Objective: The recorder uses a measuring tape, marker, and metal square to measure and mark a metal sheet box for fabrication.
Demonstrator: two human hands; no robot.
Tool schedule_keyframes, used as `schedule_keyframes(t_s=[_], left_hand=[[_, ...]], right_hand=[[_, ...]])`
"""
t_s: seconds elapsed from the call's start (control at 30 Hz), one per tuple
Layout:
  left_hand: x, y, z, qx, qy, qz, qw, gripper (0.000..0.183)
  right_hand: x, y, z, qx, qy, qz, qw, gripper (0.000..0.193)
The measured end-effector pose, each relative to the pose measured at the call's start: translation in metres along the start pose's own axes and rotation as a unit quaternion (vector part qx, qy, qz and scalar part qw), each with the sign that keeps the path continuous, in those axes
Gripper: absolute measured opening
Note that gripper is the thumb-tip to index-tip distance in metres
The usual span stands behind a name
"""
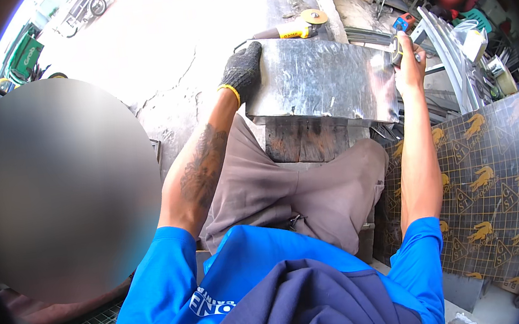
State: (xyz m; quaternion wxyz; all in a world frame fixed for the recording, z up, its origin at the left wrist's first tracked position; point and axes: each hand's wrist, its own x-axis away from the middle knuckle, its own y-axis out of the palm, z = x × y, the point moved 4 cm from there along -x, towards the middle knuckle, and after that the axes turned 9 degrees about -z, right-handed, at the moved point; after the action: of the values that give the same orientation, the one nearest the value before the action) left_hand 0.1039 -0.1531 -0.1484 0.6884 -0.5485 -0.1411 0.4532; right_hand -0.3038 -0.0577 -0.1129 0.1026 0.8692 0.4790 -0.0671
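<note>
Between our two hands, which stand well apart, lies the shiny metal sheet (327, 79), its long side running from one hand to the other. Our left hand (241, 69), in a dark knitted glove with a yellow cuff, meets the sheet's left end near the far corner; how firmly its fingers close we cannot tell, since the glove hides them. The glove probably guards us from the thin metal edge (a sensible habit with bare forearms).

Our right hand (411, 67) is bare and wrapped around a small dark tool (396, 51) with a touch of yellow, perhaps a tape measure, right at the sheet's other end. Leaving that hand ungloved likely gives a finer feel for a small object, and having a hand at each end seems to steady the sheet.

Nearer to us than both hands, a dark worn wooden board (304, 138) shows between our knees, under the sheet's near side, presumably as a support. Beyond the sheet, a yellow and grey angle grinder (287, 31) lies a little right of the left hand, its disc (314, 17) turned upward, apparently parked within reach. Pale metal bars (451, 59) lean to the right of our right hand; nearer us on that side stands a dark patterned panel (471, 190).
</note>
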Motion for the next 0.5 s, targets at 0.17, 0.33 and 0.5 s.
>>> schedule_keyframes(t_s=[0.17, 0.33, 0.5], left_hand=[[-0.011, 0.007, -0.018, -0.02, -0.024, -0.005, 1.0, 0.023], [-0.023, 0.011, -0.031, 0.002, -0.039, -0.032, 0.999, 0.027], [-0.03, 0.016, -0.033, -0.024, 0.024, -0.022, 0.999, 0.023]], right_hand=[[0.004, 0.024, -0.009, 0.095, -0.076, 0.015, 0.992, 0.056], [0.036, 0.053, -0.03, 0.259, -0.231, -0.11, 0.931, 0.052], [0.101, 0.098, -0.041, 0.304, -0.127, -0.329, 0.885, 0.053]])
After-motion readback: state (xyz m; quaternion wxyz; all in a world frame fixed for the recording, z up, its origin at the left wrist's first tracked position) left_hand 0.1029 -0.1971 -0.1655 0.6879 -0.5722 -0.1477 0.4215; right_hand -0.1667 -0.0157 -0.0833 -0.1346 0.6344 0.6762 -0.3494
